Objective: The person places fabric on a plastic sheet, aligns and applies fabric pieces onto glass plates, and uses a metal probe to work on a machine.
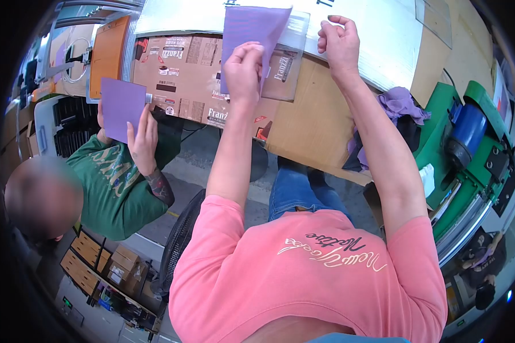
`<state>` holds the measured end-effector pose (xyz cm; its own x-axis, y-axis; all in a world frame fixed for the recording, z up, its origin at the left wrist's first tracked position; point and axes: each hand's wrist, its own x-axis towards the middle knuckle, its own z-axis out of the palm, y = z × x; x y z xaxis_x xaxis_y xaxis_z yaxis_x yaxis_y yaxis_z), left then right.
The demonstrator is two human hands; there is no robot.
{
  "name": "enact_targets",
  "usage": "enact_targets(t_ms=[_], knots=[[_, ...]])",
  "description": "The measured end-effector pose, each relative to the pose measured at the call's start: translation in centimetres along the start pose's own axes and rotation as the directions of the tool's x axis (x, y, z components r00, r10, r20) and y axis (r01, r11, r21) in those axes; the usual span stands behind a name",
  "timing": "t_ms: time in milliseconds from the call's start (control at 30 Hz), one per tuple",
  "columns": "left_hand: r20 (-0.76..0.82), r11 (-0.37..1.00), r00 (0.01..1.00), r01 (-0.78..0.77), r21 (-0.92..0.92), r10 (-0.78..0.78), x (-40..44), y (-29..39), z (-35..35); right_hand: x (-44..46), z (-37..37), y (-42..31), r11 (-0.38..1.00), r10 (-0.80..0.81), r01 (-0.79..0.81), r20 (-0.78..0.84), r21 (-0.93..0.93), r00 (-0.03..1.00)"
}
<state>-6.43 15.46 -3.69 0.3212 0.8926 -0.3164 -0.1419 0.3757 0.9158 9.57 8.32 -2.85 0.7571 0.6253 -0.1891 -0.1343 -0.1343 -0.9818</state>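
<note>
Purple sheet (252, 26) is in my left hand (244, 71), raised over the work table. Left fingers: narrow, pinched on the sheet's lower part, with the knuckles bent across its face; the sheet stands up beyond them, its upper right corner drawn out to a point. Right hand (339, 46): up at the same level, well apart from the sheet, over the edge of the white surface (377, 43). Right fingers: curled inward; I cannot tell whether anything thin sits between them. Just right of the sheet, partly behind it, lies a clear panel (289, 83), its lower part over printed cardboard (180, 74) marked "Franzzi". Plain brown cardboard (312, 111) runs along the table edge nearest me. To the right of my right forearm, a crumpled purple cloth (403, 103) lies beside a green machine (480, 137) that carries a blue cylinder (468, 128). To my left, a co-worker in a green shirt (117, 197) holds a second purple sheet (122, 111) in both hands, upright, near an orange panel (109, 54); that sheet is well apart from mine.
</note>
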Motion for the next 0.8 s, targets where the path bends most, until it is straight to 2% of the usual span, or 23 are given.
enact_targets(t_ms=[67, 100, 133, 233, 400, 567, 800], knots=[[0.141, 0.899, 0.975, -0.213, 0.382, 0.170, -1.3, 0.4, 0.8, -0.2, -0.3, 0.1, 1.000, -0.011, 0.011, -0.003, -0.004, 1.000], [0.141, 0.900, 0.975, -0.213, 0.381, 0.171, -1.8, 0.4, 1.1, -0.4, -0.4, 0.3, 1.000, -0.012, 0.012, -0.002, -0.006, 1.000], [0.196, 0.847, 0.954, -0.294, 0.442, 0.229, -2.2, 0.2, 1.4, -0.7, -0.5, 0.4, 0.999, -0.027, 0.027, -0.004, -0.036, 1.000], [0.381, 0.628, 0.851, -0.524, 0.576, 0.362, -3.1, -0.5, 2.0, -1.7, -0.4, 1.0, 0.990, -0.074, 0.072, -0.010, -0.122, 0.997], [0.424, 0.523, 0.797, -0.603, 0.602, 0.430, -3.2, -1.7, 2.2, -4.0, 0.0, 1.6, 0.993, 0.073, -0.071, 0.010, -0.092, 0.997], [0.465, 0.444, 0.736, -0.672, 0.593, 0.492, -2.9, -2.1, 2.2, -4.6, 0.2, 1.2, 0.981, 0.145, -0.135, 0.067, -0.137, 0.987], [0.480, 0.432, 0.736, -0.672, 0.601, 0.477, -3.0, -2.1, 2.2, -4.3, 0.7, 1.4, 0.973, 0.145, -0.127, 0.080, -0.195, 0.986]])
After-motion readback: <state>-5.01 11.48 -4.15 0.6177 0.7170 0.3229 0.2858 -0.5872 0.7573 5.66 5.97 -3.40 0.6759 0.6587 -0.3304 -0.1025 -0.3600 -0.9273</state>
